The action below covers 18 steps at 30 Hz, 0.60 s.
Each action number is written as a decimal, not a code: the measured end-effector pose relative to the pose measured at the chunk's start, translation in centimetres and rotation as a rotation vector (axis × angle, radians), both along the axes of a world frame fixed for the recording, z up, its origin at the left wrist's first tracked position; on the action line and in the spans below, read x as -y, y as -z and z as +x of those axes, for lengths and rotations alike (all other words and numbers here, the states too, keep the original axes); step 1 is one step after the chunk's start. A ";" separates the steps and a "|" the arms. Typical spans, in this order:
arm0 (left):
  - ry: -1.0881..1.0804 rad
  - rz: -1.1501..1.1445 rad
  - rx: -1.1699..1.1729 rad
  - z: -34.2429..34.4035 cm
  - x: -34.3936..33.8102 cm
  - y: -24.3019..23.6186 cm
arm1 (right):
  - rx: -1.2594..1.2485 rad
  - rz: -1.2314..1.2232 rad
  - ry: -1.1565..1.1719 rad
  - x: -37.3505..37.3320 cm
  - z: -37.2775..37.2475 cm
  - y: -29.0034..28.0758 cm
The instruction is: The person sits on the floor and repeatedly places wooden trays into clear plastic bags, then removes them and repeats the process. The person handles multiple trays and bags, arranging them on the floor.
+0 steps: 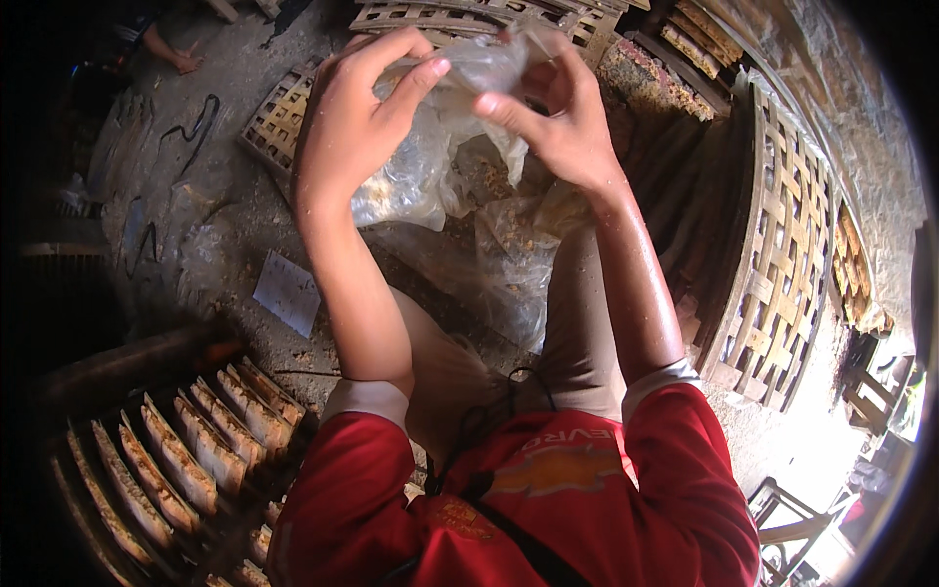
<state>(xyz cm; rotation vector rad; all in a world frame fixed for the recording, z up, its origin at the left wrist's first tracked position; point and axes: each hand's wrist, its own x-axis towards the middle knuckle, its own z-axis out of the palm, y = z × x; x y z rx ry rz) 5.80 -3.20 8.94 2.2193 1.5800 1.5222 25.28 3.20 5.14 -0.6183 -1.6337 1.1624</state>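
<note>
My two hands are raised at the top middle, with a thin clear plastic bag (486,64) stretched between them. My left hand (377,103) has its fingers curled over and its thumb toward the bag's left side. On the other side, my right hand (562,122) bends its fingers round the plastic, thumb pointing inward. Parts of the fingers on both hands are hidden by the film or blurred. Beneath the hands lies a heap of crumpled clear plastic (421,171), and another loose plastic sheet (514,259) spreads between my knees.
Pale slabs (181,470) stand on edge in a rack at the lower left. A woven slatted panel (778,254) leans on the right; another woven panel (279,117) rests left of my hands. A paper sheet (287,293) lies on the dirt floor. Someone else's hand (184,61) shows far left.
</note>
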 end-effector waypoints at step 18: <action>-0.014 -0.342 -0.057 0.7 2.2 -1.4 | 0.515 0.130 -0.012 1.9 0.8 0.5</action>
